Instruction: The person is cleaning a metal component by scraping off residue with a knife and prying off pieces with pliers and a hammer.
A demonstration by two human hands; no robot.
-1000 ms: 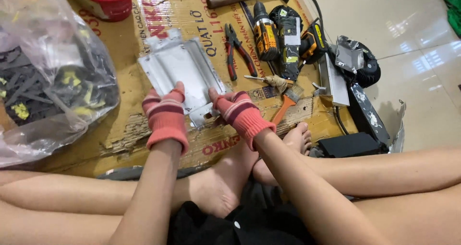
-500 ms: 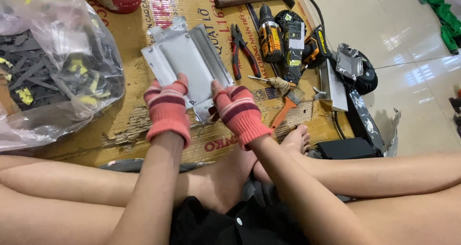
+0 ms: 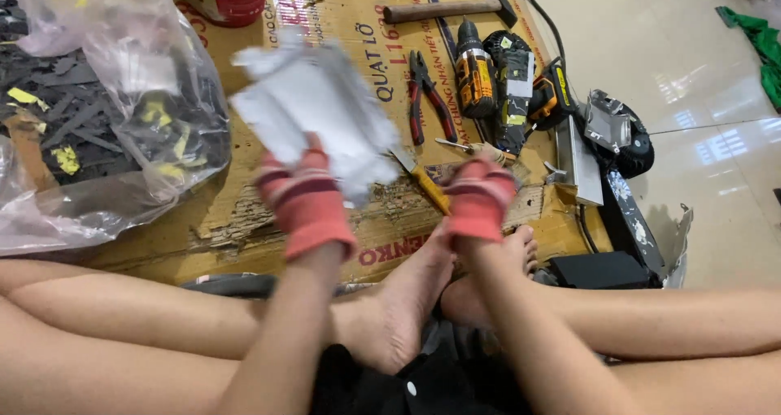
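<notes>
Metal plate [image 3: 321, 114] lifted, blurred, above cardboard [image 3: 244, 211].
Left hand [image 3: 305, 203] gripping plate; right hand [image 3: 480, 197] clenched near screwdriver [image 3: 423, 181].

Bare cardboard [image 3: 244, 220] lies between plastic bag [image 3: 106, 114] and pliers [image 3: 429, 93].

gloves [image 3: 307, 203] red, dark-striped | plate [image 3: 321, 110] silver-grey | pliers [image 3: 427, 93] red-handled

Place: we sit at an improvised floor workshop | ground: flattened cardboard [image 3: 244, 220] on glossy floor tiles [image 3: 691, 73] | tools beside us: hammer [image 3: 451, 10], cordless drill [image 3: 474, 69], red-handled pliers [image 3: 429, 89] | stock: clear plastic bag of dark parts [image 3: 98, 114], red bucket [image 3: 224, 0]
</notes>
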